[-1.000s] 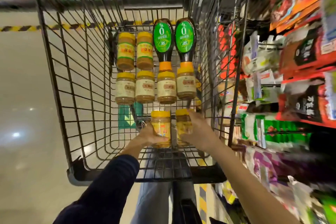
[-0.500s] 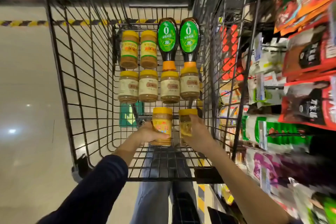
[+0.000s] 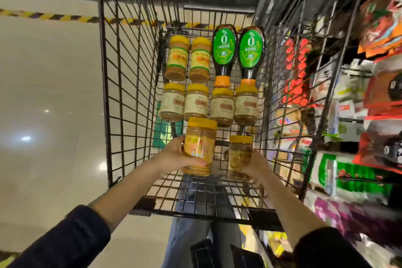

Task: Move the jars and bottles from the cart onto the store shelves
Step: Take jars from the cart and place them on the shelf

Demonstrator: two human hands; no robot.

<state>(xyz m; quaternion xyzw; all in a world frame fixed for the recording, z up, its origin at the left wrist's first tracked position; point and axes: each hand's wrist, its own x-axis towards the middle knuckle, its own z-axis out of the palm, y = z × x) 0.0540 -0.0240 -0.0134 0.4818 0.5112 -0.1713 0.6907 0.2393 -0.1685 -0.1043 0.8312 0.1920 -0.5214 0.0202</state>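
My left hand grips a yellow-lidded jar with an orange label, lifted above the floor of the black wire cart. My right hand grips a second yellow-lidded jar, lower and to the right. Further in lie a row of several pale-labelled jars, two jars with yellow-green labels and two dark bottles with green labels and orange caps.
Store shelves packed with bagged goods run along the right side, close against the cart. Pale glossy floor spreads on the left, crossed by a yellow-black striped line. My legs show below the cart's near edge.
Both hands have lifted their jars off the cart floor. The left jar has risen higher than the right one and now overlaps the row of pale-labelled jars.
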